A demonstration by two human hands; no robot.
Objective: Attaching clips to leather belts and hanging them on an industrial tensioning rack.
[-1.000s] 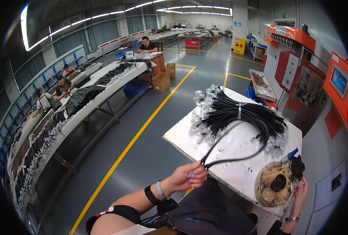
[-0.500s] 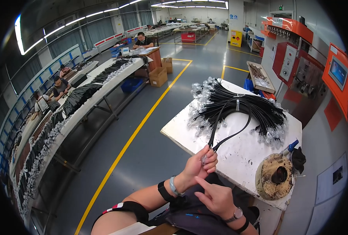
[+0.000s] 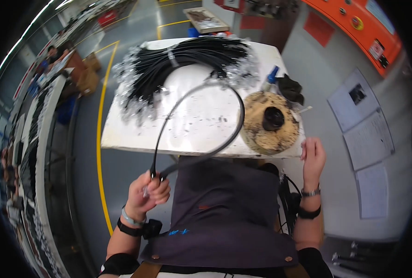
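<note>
Nearest you is your dark apron [image 3: 224, 204]. To its left, your left hand [image 3: 150, 191] grips both ends of a black strap [image 3: 241, 111], which loops out over the near edge of the white table [image 3: 192, 111]. Your right hand [image 3: 313, 155] is beside the table's near right corner, fingers curled; whether it holds anything, you cannot tell. Farther in on the right sits a round tan block [image 3: 280, 134] with a black cup [image 3: 273, 119] on it. Beyond are a blue bottle [image 3: 273, 75] and a dark cloth [image 3: 290, 88]. At the table's far side lies a tied bundle of black straps [image 3: 192, 53].
</note>
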